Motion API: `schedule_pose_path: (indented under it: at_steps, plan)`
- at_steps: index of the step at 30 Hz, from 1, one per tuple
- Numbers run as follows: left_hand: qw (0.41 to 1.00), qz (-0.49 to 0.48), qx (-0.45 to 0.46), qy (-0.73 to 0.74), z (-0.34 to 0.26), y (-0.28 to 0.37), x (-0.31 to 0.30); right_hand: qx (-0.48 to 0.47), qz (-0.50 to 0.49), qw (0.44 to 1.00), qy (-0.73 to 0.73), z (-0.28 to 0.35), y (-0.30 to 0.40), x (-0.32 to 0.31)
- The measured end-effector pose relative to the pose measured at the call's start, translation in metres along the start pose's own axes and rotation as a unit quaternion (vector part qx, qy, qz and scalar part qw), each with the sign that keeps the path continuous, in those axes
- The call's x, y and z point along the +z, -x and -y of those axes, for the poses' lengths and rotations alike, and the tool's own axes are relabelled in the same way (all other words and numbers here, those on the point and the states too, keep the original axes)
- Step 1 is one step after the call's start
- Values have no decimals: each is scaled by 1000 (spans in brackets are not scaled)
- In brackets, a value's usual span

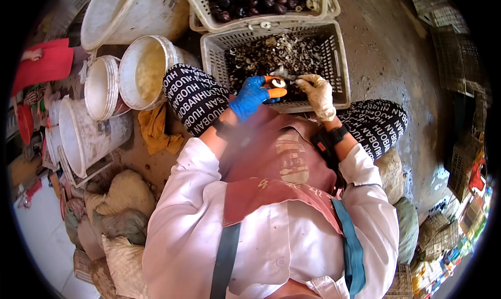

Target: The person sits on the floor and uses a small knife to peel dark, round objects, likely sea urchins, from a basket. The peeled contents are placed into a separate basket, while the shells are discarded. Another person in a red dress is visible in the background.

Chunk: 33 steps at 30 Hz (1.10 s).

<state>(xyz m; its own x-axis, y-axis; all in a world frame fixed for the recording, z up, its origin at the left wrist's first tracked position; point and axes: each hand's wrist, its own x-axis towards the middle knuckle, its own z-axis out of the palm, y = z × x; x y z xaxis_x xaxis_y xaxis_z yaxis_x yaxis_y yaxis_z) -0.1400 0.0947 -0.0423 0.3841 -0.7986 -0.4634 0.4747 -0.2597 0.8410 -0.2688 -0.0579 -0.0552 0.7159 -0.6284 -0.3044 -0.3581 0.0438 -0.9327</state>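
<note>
My left hand (258, 94), in a blue glove with orange fingertips, holds a small whitish ring-shaped piece with a dark centre (278, 83) between thumb and fingers. Close by on the right, my right hand (318, 95) wears a cream glove; its fingers are pinched together, and a blurred dark thing shows at their tips, too unclear to name. Both hands are over the near part of a plastic crate (344, 64) that holds dark and pale scraps (289, 50). Behind it, a second crate (201, 9) holds dark, shiny round pieces (250, 0).
Left of my knee stand a white bucket with yellowish contents (168, 50), an emptier-looking bucket (100, 87) and a large tub (133, 17). An orange cloth (156, 132) lies on the wet floor (375, 44). Stuffed sacks (125, 193) lie behind left. A person's hand (36, 55) shows far left.
</note>
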Motion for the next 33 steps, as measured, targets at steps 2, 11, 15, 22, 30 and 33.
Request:
schedule_pose_path:
  at_steps: [2,11,15,22,30,33]
  plan:
    - [1000,19,1,-17,-16,7,7,29,-43,998,-30,-59,-16,-24]
    - [999,17,25,-25,-14,3,7,-57,40,996,-58,7,15,9]
    - [997,58,-30,-45,-25,13,10,21,-37,999,20,-61,-17,-27]
    - [1000,8,22,-4,-18,3,8,33,-18,986,-160,-21,-8,-13]
    - [979,-37,123,-159,-12,-1,-5,-53,14,998,-33,-10,-4,-25]
    - [973,-27,111,-200,-18,3,-4,-136,24,985,104,13,-4,-35]
